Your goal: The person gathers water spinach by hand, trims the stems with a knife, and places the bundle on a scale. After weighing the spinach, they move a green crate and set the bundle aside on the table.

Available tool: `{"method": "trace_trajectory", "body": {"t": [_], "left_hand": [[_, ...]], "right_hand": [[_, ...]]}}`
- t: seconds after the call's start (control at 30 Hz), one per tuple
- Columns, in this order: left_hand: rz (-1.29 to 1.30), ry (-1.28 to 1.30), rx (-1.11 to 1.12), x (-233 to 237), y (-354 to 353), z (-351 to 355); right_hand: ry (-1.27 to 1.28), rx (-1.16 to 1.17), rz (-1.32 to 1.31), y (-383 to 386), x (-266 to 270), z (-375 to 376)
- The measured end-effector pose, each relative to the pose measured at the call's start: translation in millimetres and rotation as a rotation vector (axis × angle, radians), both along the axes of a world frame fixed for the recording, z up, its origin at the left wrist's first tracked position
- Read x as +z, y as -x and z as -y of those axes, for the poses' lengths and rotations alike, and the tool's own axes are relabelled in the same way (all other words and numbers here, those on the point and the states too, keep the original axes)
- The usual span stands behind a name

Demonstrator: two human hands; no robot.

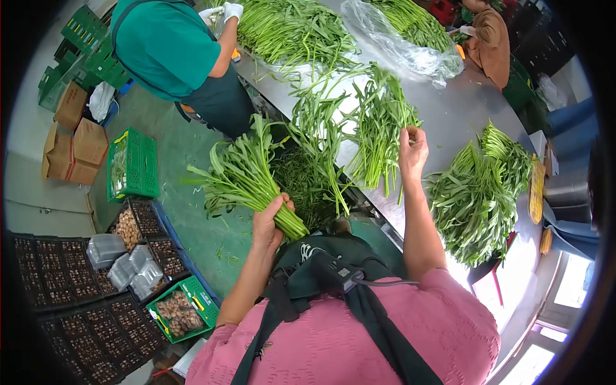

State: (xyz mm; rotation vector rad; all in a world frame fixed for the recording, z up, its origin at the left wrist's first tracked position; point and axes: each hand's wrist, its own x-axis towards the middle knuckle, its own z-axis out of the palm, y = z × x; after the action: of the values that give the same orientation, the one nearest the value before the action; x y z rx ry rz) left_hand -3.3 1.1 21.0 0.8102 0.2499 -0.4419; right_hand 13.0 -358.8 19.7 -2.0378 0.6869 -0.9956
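Observation:
A thick bunch of water spinach (240, 173) is in my left hand (269, 221), whose fingers wrap round the lower stems. Its leaves fan out up and to the left, over the floor. My right hand (414, 154) is over the steel table (449, 109), fingers curled together in a pinch at the right side of a loose pile of water spinach (378, 122). A stalk seems to be between the fingertips, partly hidden by them. To the right of that hand lies a separate heap of water spinach (475, 199).
A person in a green shirt (170, 48) stands at the table's left side, and another in brown (491, 45) at the far right. Clear plastic (410, 45) covers part of the far greens. Green crates (138, 163) and black trays (64, 269) stand on the left.

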Motion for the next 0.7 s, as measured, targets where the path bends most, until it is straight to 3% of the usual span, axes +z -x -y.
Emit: {"method": "trace_trajectory", "body": {"t": [0.03, 0.07, 0.13, 0.27, 0.33, 0.4, 0.53, 0.7], "left_hand": [[0.018, -0.026, -0.019, 2, -1, 2], [0.039, -0.053, -0.035, 5, -2, 3], [0.035, -0.085, -0.044, 11, -5, 10], [0.065, -0.102, -0.038, 16, -8, 21], [0.035, -0.129, -0.032, 20, -8, 26], [0.061, -0.146, -0.078, 15, -9, 27], [0.073, -0.059, -0.026, 15, -2, 30], [0.044, -0.047, -0.05, 8, 3, 21]], "right_hand": [[-0.329, 0.185, 0.168, -5, 3, -9], [-0.646, 0.323, 0.111, -2, 7, -20], [-0.807, 0.494, 0.112, -1, 11, -53], [-0.47, 0.565, -0.001, 3, 2, -116], [-0.443, 0.62, -0.086, 12, 13, -147], [-0.213, 0.722, -0.093, 18, 26, -169], [-0.089, 0.931, -0.037, 24, 34, -189], [-0.286, 1.029, -0.136, 29, 34, -190]]}}
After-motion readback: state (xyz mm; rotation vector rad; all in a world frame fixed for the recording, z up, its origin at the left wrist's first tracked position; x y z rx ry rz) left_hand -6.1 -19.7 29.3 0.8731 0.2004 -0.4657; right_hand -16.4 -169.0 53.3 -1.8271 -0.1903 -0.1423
